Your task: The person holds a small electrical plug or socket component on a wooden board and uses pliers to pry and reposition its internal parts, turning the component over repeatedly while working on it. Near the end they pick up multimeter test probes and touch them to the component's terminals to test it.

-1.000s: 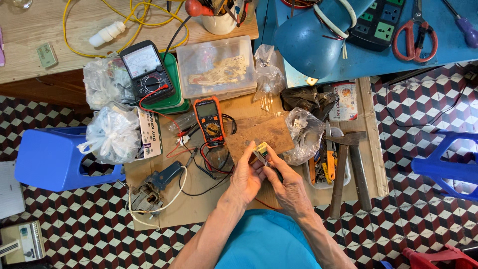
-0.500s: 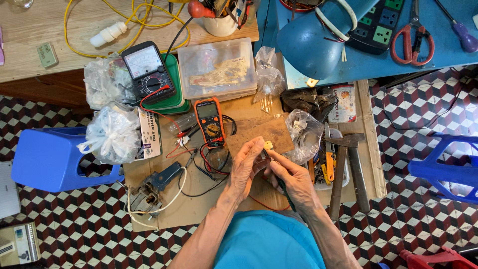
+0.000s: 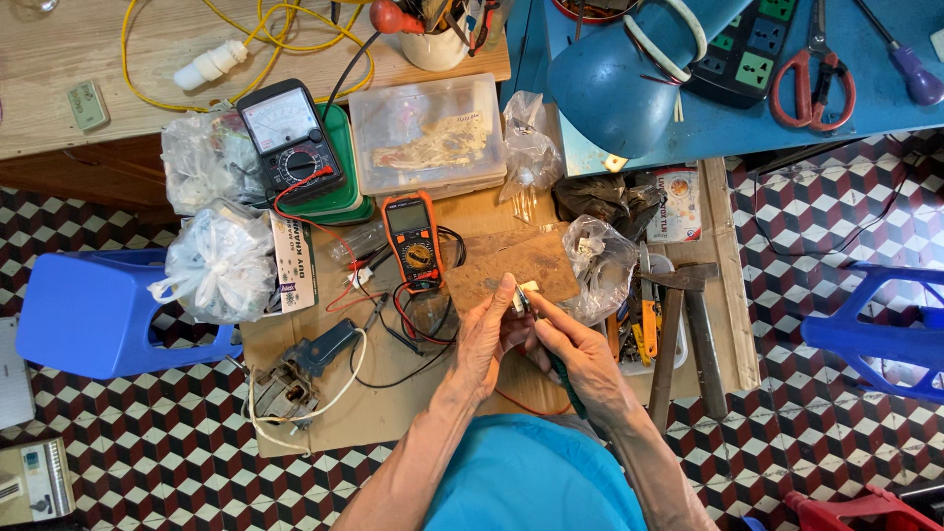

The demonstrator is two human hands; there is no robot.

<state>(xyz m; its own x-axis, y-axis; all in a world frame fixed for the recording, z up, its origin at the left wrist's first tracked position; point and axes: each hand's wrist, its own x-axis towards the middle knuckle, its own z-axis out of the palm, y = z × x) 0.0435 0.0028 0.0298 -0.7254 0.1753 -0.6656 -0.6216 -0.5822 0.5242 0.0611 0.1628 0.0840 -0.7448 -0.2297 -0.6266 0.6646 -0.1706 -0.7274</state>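
Note:
My left hand [image 3: 489, 337] and my right hand [image 3: 580, 356] meet over a low wooden board, fingertips together on a small pale part [image 3: 526, 292]. My left fingers pinch the part from the left. My right hand holds a thin dark-handled tool [image 3: 562, 379] whose tip reaches the part; the handle runs back along the palm. A worn brown wooden block [image 3: 511, 264] lies just beyond the fingertips. An orange digital multimeter [image 3: 412, 239] sits to the upper left of my hands, its red and black leads [image 3: 398, 315] curling on the board.
A black analog meter [image 3: 289, 141] rests on a green box. A clear plastic container [image 3: 428, 138], plastic bags [image 3: 218, 263], a hammer [image 3: 683, 324], a blue lamp shade [image 3: 629, 74], red scissors [image 3: 812, 69] and a power strip [image 3: 742, 54] surround the board. Blue stools [image 3: 98, 315] flank it.
Both hands have shifted slightly right and toward the wooden block, still holding the small part together. The view has drifted a little.

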